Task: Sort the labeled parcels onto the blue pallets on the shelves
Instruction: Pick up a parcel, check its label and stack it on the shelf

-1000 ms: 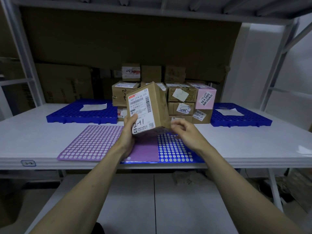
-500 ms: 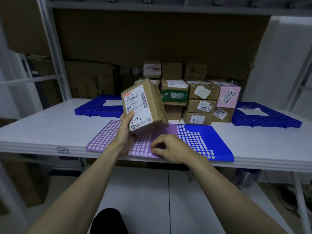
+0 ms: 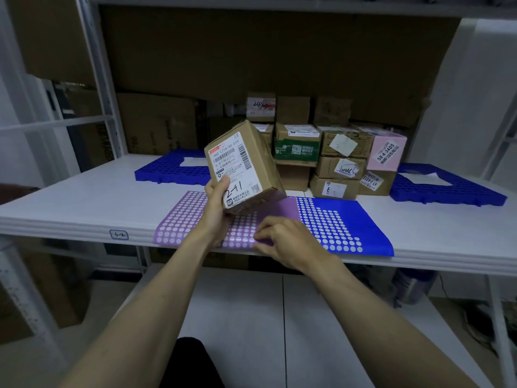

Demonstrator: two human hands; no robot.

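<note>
My left hand (image 3: 216,201) grips a brown cardboard parcel (image 3: 246,163) from below and holds it tilted above the shelf, its white label marked "241" facing me. My right hand (image 3: 282,240) rests palm down on the purple and blue dotted mat (image 3: 330,222) at the shelf's front edge, fingers loosely curled, holding nothing. One blue pallet (image 3: 167,170) lies at the back left of the shelf, partly behind the parcel. Another blue pallet (image 3: 447,189) lies at the right. A stack of labeled parcels (image 3: 341,163) stands between them, one of them pink (image 3: 387,149).
The white shelf (image 3: 84,203) carries a small tag "6-2" (image 3: 119,234) on its front edge. White rack uprights (image 3: 95,79) stand at left and right. Large cardboard boxes (image 3: 156,124) line the back. A lower white shelf (image 3: 251,317) lies beneath my arms.
My right hand let go of the parcel and dropped onto the mat. The left hand alone keeps the parcel. My view shifted left, so the shelf contents appear further right.
</note>
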